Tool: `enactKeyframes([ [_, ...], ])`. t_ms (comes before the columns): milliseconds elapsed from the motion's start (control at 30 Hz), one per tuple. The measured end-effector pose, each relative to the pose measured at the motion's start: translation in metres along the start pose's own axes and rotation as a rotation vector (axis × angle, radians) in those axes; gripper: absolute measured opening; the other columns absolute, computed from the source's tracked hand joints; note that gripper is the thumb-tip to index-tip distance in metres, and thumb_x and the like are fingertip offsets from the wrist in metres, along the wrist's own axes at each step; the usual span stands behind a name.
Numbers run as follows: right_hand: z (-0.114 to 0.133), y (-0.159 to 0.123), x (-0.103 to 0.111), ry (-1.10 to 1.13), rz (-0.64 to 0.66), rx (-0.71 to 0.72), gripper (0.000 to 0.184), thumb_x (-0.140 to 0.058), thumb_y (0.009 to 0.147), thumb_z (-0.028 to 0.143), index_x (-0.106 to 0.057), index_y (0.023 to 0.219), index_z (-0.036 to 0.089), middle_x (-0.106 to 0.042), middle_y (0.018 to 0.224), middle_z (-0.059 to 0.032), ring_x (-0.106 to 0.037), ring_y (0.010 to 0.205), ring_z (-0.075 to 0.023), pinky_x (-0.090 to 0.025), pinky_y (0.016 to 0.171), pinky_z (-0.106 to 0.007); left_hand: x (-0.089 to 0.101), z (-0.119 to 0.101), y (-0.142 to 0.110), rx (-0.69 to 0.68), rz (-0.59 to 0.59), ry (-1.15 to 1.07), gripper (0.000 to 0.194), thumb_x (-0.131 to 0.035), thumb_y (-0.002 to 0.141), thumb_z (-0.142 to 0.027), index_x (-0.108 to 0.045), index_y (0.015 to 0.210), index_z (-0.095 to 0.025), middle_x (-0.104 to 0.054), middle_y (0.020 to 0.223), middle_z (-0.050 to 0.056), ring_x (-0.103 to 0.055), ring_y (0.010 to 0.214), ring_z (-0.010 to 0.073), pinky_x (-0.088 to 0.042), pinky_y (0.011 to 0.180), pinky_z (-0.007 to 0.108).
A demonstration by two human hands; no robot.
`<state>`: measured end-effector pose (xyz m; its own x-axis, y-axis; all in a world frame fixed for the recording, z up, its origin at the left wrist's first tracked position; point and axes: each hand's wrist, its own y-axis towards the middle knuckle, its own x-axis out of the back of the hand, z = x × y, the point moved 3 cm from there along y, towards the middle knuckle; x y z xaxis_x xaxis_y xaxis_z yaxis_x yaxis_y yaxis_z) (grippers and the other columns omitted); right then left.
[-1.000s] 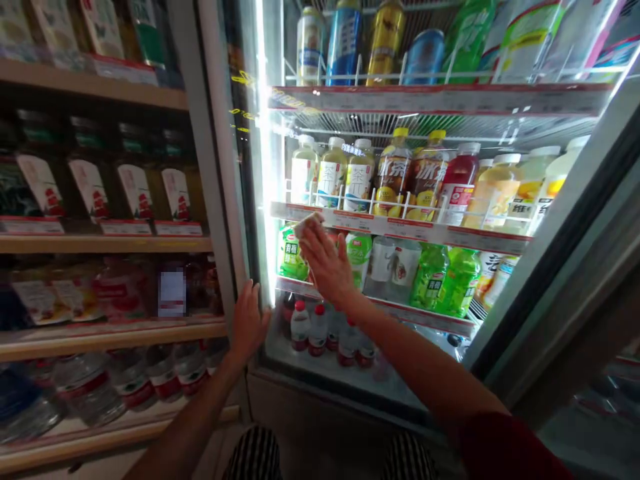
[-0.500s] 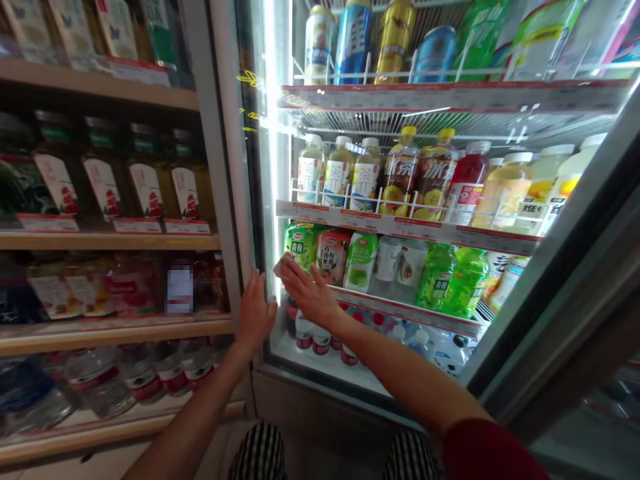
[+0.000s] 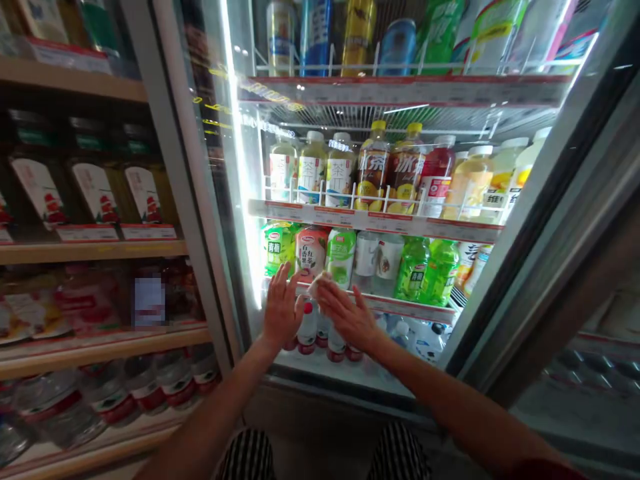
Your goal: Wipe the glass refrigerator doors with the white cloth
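Note:
My right hand [image 3: 350, 320] presses a crumpled pale cloth [image 3: 320, 283] under its fingertips against the glass door [image 3: 325, 373] of a lit drinks cooler. Just left of it, my left hand [image 3: 281, 310] is raised with fingers stretched and somewhat apart, at the same glass and holding nothing. Whether its palm touches the glass cannot be made out. Behind the glass near the hands stand a pink-labelled bottle [image 3: 311, 250], a green-and-white bottle [image 3: 341, 257] and a yellow-green bottle [image 3: 277, 247].
Open wooden shelves [image 3: 95, 252] with dark bottles [image 3: 95, 177] and large water bottles [image 3: 55, 407] flank the cooler on the left. A thick metal door frame [image 3: 540, 220] slants along the right. My knees in checked trousers [image 3: 247, 453] show below.
My right hand has moved right across the glass with the cloth. My left hand has shifted from the door's left edge onto the glass area. The view has turned slightly rightward.

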<state>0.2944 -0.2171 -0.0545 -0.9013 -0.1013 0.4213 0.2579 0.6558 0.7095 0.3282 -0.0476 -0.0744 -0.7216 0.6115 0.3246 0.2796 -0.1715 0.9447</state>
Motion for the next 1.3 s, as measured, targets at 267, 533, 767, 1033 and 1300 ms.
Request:
enactKeyframes([
  [267, -0.060, -0.011, 0.035, -0.103, -0.180, -0.353, 0.041, -0.043, 0.086, 0.020, -0.046, 0.126, 0.023, -0.038, 0.142, -0.0057, -0.018, 0.138, -0.0197, 0.002, 0.112, -0.052, -0.022, -0.047, 0.008, -0.090, 0.038, -0.043, 0.057, -0.045, 0.082, -0.017, -0.028, 0.136, -0.019, -0.019, 0.148, 0.012, -0.016, 0.137, 0.0274, -0.024, 0.108, 0.050],
  [533, -0.069, -0.053, 0.043, -0.125, -0.083, -0.180, 0.037, -0.044, 0.085, 0.020, -0.051, 0.121, 0.023, -0.042, 0.139, -0.0032, -0.020, 0.137, -0.0168, 0.001, 0.114, -0.048, -0.034, -0.073, 0.008, -0.157, 0.004, -0.041, 0.063, -0.048, 0.080, -0.016, -0.024, 0.138, -0.021, -0.018, 0.148, 0.011, -0.017, 0.137, 0.0280, -0.021, 0.109, 0.052],
  [767, -0.069, -0.080, 0.048, -0.133, -0.102, -0.248, 0.036, -0.044, 0.083, 0.016, -0.053, 0.117, 0.020, -0.041, 0.140, -0.0063, -0.023, 0.136, -0.0186, -0.003, 0.113, -0.048, -0.048, -0.100, 0.006, -0.207, 0.046, -0.062, 0.062, -0.046, 0.080, -0.015, -0.024, 0.138, -0.020, -0.025, 0.146, 0.012, -0.017, 0.137, 0.0272, -0.019, 0.109, 0.052],
  [1033, -0.139, -0.121, 0.088, -0.330, -0.283, -0.518, 0.048, -0.044, 0.084, 0.019, -0.040, 0.132, 0.017, -0.026, 0.147, -0.0134, -0.023, 0.136, -0.0263, -0.018, 0.109, -0.053, -0.058, -0.129, 0.005, -0.281, 0.060, -0.130, 0.061, -0.046, 0.080, -0.015, -0.026, 0.137, -0.018, -0.032, 0.143, 0.013, -0.013, 0.138, 0.0242, -0.015, 0.111, 0.049],
  [1300, -0.079, -0.195, 0.063, -0.248, -0.019, -0.343, 0.044, -0.048, 0.080, 0.014, -0.050, 0.123, 0.024, -0.035, 0.143, -0.0079, -0.026, 0.135, -0.0202, -0.014, 0.113, -0.047, -0.062, -0.137, -0.020, -0.334, 0.136, -0.113, 0.057, -0.044, 0.078, -0.013, -0.032, 0.134, -0.015, -0.040, 0.138, 0.013, -0.013, 0.138, 0.0231, -0.017, 0.111, 0.048],
])
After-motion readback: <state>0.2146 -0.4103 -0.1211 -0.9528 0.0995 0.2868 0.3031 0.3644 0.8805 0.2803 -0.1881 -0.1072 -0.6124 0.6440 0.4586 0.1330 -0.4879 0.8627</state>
